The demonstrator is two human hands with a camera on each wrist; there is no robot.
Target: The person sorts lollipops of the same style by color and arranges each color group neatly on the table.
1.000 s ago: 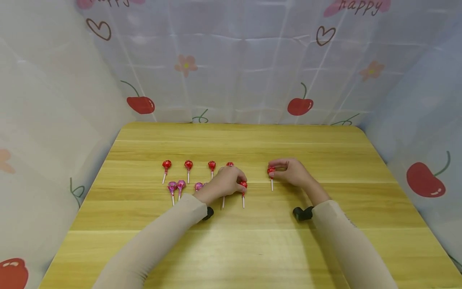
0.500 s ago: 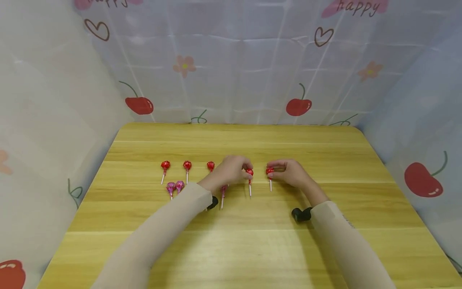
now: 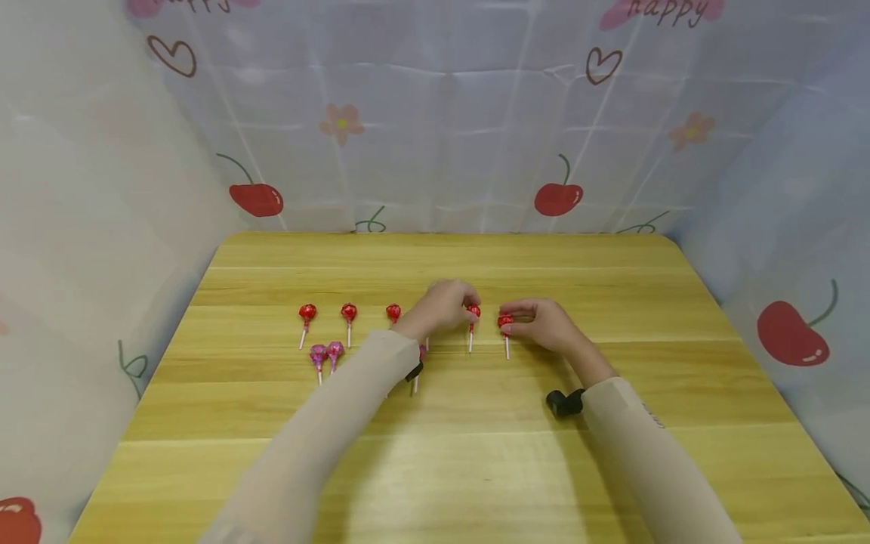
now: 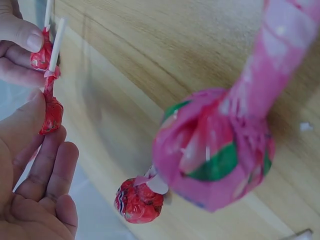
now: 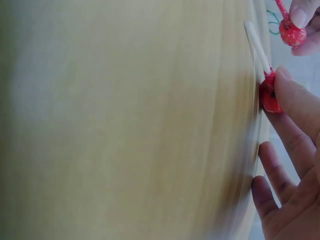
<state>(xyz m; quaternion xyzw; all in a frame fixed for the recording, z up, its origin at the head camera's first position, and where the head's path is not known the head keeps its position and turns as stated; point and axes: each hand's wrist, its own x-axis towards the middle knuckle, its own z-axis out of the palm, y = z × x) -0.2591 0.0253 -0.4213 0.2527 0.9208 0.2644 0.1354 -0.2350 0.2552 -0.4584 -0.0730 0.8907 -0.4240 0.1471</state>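
Observation:
My left hand [image 3: 442, 306] pinches a red-wrapped lollipop [image 3: 473, 310] between thumb and fingers, its white stick pointing toward me. Just to the right, my right hand [image 3: 549, 325] pinches another red lollipop [image 3: 505, 320] by its head, stick also toward me. In the right wrist view this right-hand lollipop [image 5: 270, 97] is close to the tabletop. Three red lollipops [image 3: 349, 310] show in a row at the left; a further stick pokes out beneath my left hand. Pink lollipops [image 3: 318, 352] lie nearer me, partly covered by my left sleeve. One pink lollipop [image 4: 215, 150] looms large in the left wrist view.
The wooden table [image 3: 489, 468] has rounded far corners and stands against a white curtain [image 3: 442, 151] printed with cherries, hearts and flowers. A black wrist camera [image 3: 564, 403] sits at my right cuff, low over the table.
My left hand has moved away from me and slightly right with its red lollipop, ending up beside the right-hand one. My right hand has stayed nearly still.

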